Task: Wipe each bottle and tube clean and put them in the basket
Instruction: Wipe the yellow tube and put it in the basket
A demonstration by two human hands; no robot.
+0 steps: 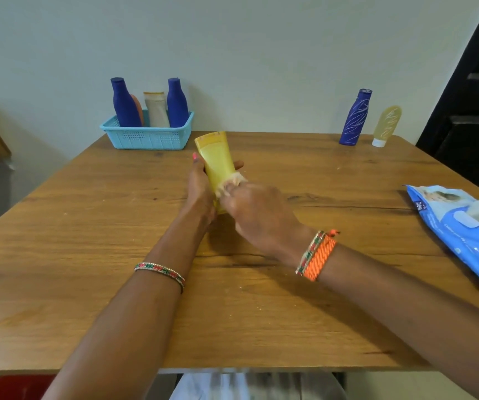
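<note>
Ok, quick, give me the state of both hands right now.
Left hand: closed around the yellow tube, holding it upright.
Right hand: closed on a wipe, pressing it against the tube.

Basket (148, 137) far left; wipes pack (463, 229) right

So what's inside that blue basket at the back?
The basket holds two dark blue bottles, a pale tube between them and something orange, mostly hidden behind the left bottle. Their bases are covered by the basket wall.
</note>
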